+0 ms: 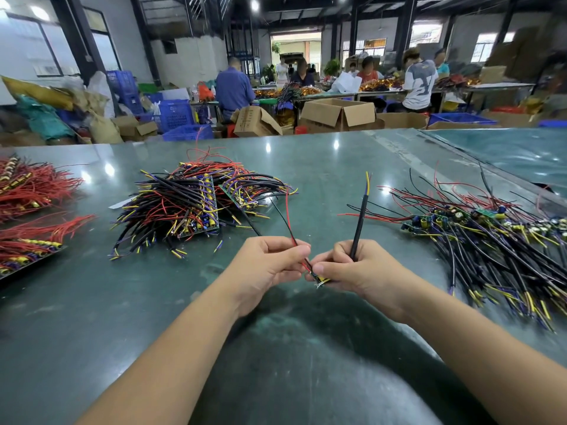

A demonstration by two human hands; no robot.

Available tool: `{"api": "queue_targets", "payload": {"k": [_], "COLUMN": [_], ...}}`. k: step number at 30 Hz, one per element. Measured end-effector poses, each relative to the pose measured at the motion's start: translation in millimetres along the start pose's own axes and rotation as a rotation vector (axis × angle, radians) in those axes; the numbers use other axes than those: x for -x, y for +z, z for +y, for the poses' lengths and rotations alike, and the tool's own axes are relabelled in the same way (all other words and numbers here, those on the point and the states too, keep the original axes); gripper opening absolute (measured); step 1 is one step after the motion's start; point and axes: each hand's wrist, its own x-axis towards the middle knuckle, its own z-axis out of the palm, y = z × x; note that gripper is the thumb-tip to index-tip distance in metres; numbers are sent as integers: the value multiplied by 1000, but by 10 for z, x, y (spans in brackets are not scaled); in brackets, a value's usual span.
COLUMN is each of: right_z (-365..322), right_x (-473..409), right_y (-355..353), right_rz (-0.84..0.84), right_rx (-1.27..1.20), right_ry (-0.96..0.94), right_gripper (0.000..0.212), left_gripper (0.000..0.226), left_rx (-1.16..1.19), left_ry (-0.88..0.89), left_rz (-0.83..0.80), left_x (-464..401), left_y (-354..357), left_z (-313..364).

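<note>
**Small wired board held in both hands over the worktop**

Both hands are raised just above the green worktop (153, 317), near its front edge, with the fingertips almost meeting. The left hand (270, 265) pinches a thin red-and-black wire pair (290, 222) between its thumb and curled fingers; the pair runs up and away from the hand. The right hand (359, 268) is curled round a black cable (360, 222), which stands nearly upright and ends in yellow and blue cores. Between the two thumbs sits a small board (319, 279). Fingers cover most of it, so it only appears to be a circuit board carrying a yellow part. Both wire runs lead down to it.

Beyond the left hand lies a heap of wired boards (196, 204). A second heap (491, 237) lies to the right, well apart from the hands. Red wire bundles (30, 191) lie at the far left edge.
</note>
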Motion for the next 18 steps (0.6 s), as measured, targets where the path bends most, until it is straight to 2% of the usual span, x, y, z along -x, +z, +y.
{"api": "queue_targets", "payload": {"k": [2,7,12,18], "right_z": [15,49,24,-28], "right_x": [-10,-31,-27,10], "right_y": [9,34,52,74], "right_rz": [15,59,67,53], "right_rx": [0,-59,-85,-125], "right_ry": [-3,5,-42,-106], "right_gripper": [51,49,52,50], "left_gripper": [3,15,25,30], "left_rx": [4,-16,95,161], "left_ry": [23,97,125,183], "left_rz": [36,146,249,293], "left_x": [-3,-9,-21,-23], "left_y": [13,56,80,93], "left_z": [0,14,46,63]}}
